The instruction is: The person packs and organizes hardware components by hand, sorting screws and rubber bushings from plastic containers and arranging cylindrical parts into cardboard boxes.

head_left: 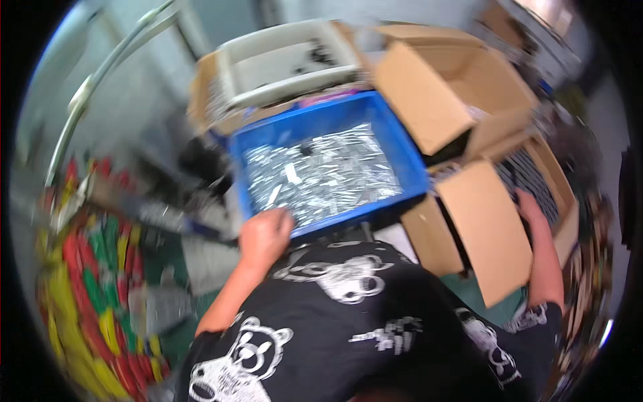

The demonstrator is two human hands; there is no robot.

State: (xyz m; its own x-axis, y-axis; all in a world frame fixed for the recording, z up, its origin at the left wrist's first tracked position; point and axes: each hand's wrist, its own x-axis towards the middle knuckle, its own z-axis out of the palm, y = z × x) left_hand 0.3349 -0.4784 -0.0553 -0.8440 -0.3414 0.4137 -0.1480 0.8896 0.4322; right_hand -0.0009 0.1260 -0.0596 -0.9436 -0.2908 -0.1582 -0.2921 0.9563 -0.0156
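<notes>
A blue plastic bin [405, 144] in front of me holds a layer of many small, shiny silver metal pieces [328, 177]. At its near left corner is my left hand [266, 233], fingers curled closed over the rim. What those fingers hold, if anything, is hidden. My right hand [527, 203] reaches into an open cardboard box [568, 201] on the right, touching or just above rows of dark, slim pieces [529, 177]. Blur hides whether its fingers grip one. A raised flap [487, 231] of this box stands between that arm and my body.
Behind the bin, a white tray [268, 90] with a few dark bits rests on a carton. Another open cardboard box [429, 100] stands at the back right. Red, yellow and green bundles [100, 288] lie at the left, beside a metal frame [144, 208]. A curved pale pipe [84, 94] rises there.
</notes>
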